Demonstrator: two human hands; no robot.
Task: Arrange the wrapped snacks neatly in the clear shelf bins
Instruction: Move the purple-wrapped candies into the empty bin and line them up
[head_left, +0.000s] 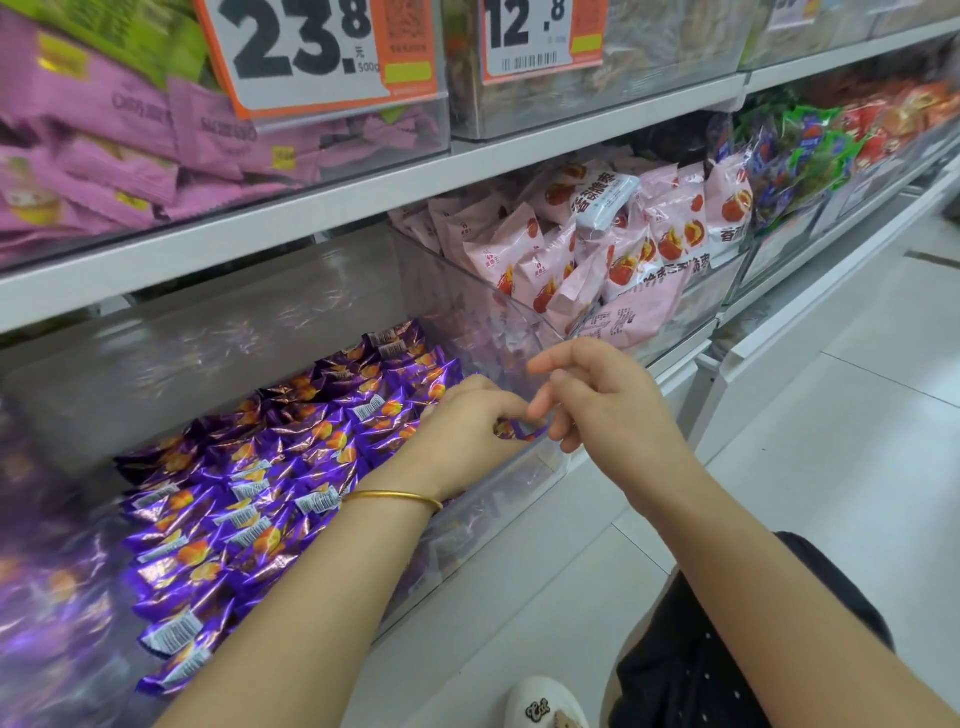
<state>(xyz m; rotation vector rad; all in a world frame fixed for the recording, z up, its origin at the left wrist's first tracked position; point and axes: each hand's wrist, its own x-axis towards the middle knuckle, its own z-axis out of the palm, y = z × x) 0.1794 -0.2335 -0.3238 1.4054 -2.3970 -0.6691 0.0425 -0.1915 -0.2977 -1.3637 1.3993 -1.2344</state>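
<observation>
Snacks (291, 467) in purple wrap fill the bin (467, 545); my left hand (467, 431) pinches a single snack (524, 432) over its front right corner, lengthwise toward my right hand (597, 400) just beside, fingers loose, holding nothing.

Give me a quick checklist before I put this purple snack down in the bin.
1. Left hand grips the snack: ok.
2. Right hand holding it too: cannot tell.
3. Snack is at the front corner of the bin: ok.
4. Free gap under it: cannot tell, the hands hide it.
5. Rows already in the bin lie flat: ok.
6. Pink packs unmixed: not ok, a white pack lies on them.
</observation>
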